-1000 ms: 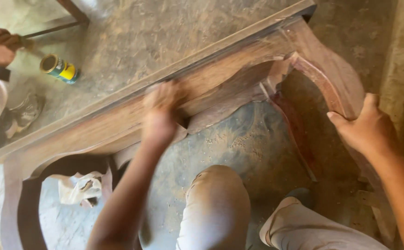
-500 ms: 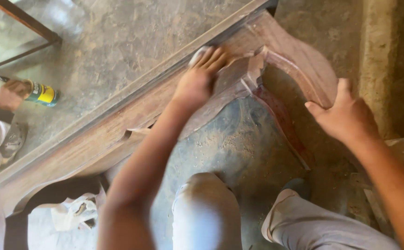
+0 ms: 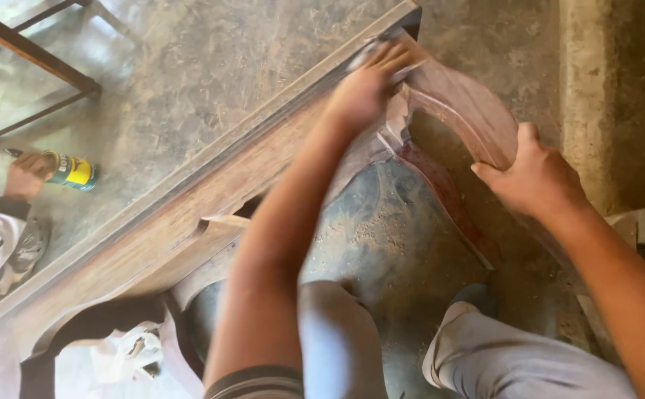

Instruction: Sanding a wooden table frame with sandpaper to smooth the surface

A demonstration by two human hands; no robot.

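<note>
Down on the dusty floor (image 3: 211,66), the carved wooden table frame (image 3: 189,214) is lying on its side. Left hand (image 3: 363,89) is pressing flat on the frame's upper corner, blurred, its hold unclear. Right hand (image 3: 533,181) is gripping the curved leg (image 3: 463,103). Another person's hand (image 3: 25,176) is holding a small can (image 3: 71,170).

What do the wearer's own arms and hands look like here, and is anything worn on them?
Both arms are bare to the upper arm. The left hand and right hand wear no gloves, rings or watch that show. A dark striped sleeve edge sits on the left upper arm. The left hand is motion-blurred.
</note>
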